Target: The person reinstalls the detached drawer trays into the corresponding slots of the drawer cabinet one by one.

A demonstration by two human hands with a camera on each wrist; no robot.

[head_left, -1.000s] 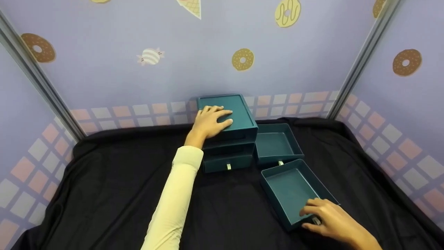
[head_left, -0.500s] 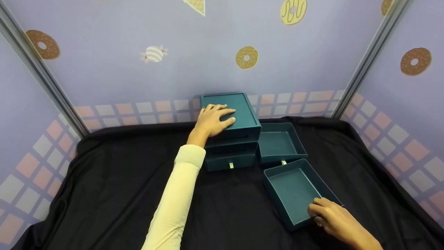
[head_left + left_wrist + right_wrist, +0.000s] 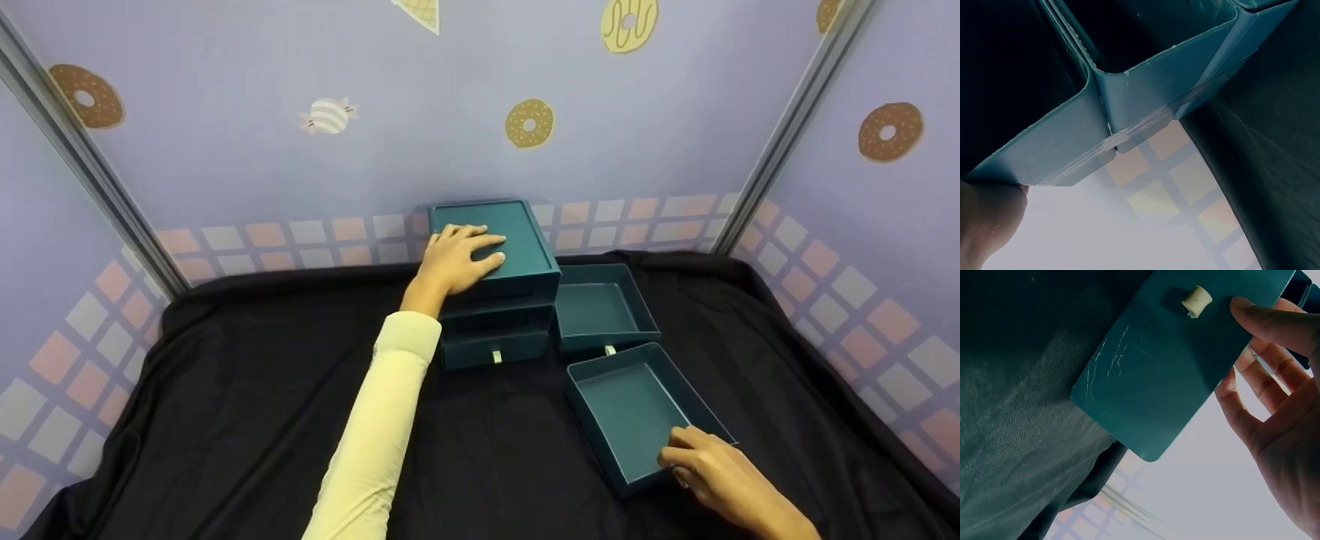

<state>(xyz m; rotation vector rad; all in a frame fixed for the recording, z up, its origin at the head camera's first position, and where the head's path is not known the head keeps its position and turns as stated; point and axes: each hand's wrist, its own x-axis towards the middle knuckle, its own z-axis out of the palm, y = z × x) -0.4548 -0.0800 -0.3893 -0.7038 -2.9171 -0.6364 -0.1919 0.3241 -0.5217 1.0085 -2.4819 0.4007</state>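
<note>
A teal drawer cabinet (image 3: pixel 517 247) stands at the back of the black cloth, with one drawer (image 3: pixel 491 352) still in its lowest slot. My left hand (image 3: pixel 459 256) lies flat on the cabinet's top, fingers straight. In the left wrist view only a bit of that hand (image 3: pixel 985 222) shows beside the teal cabinet walls (image 3: pixel 1145 84). Two empty drawers lie to the right, one (image 3: pixel 600 307) beside the cabinet and one (image 3: pixel 626 409) nearer me. My right hand (image 3: pixel 709 465) grips the near drawer's front wall. The right wrist view shows the thumb (image 3: pixel 1275 323) on the drawer front (image 3: pixel 1157 371) by the cream pull tab (image 3: pixel 1196 299).
The black cloth (image 3: pixel 247 390) covers the table. Lilac walls (image 3: pixel 375 150) with doughnut prints close it in at the back and both sides, with metal posts (image 3: pixel 780 127) in the corners.
My right hand has slid slightly along the near drawer's front wall and tightened its hold. The left hand stays on the cabinet top.
</note>
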